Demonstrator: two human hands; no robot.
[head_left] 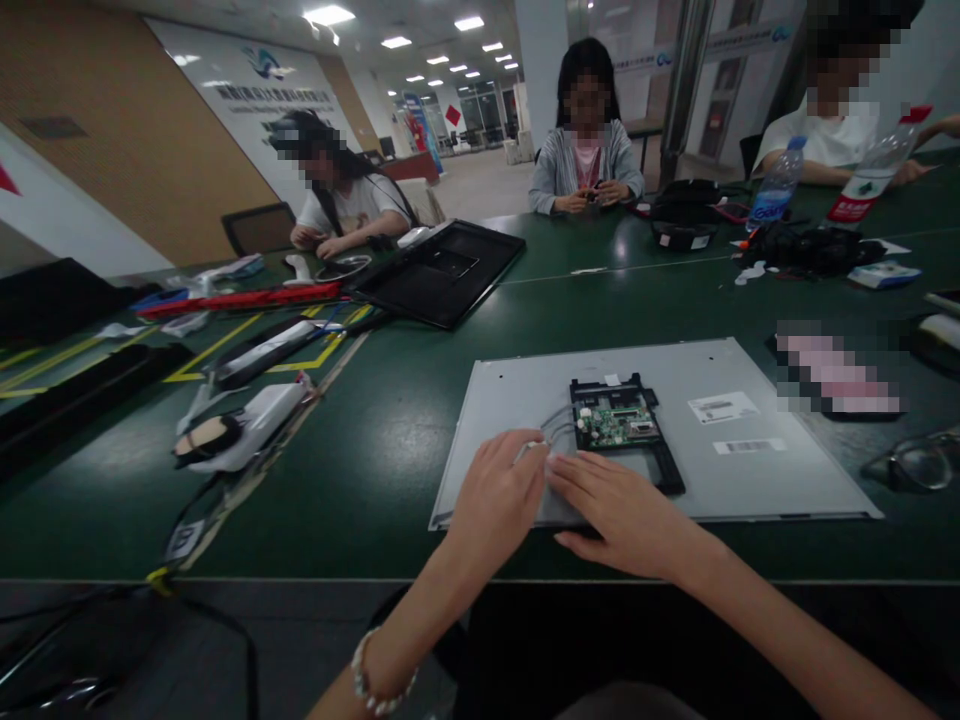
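A grey metal panel (757,460) lies flat on the green table (375,450) in front of me. A black bracket with a green circuit board (619,424) sits on its middle, and thin white wires (556,428) run from the board's left side toward my hands. My left hand (495,500) rests on the panel's near left part, fingers curled and pinched at the wire ends. My right hand (619,512) lies flat beside it on the panel, fingers stretched leftward and touching the left hand's fingertips.
A black monitor housing (442,270) lies further back, with tools and plastic parts (240,425) along the left. Water bottles (776,185) and black gear stand far right, glasses (911,462) near right. Three people sit across the table.
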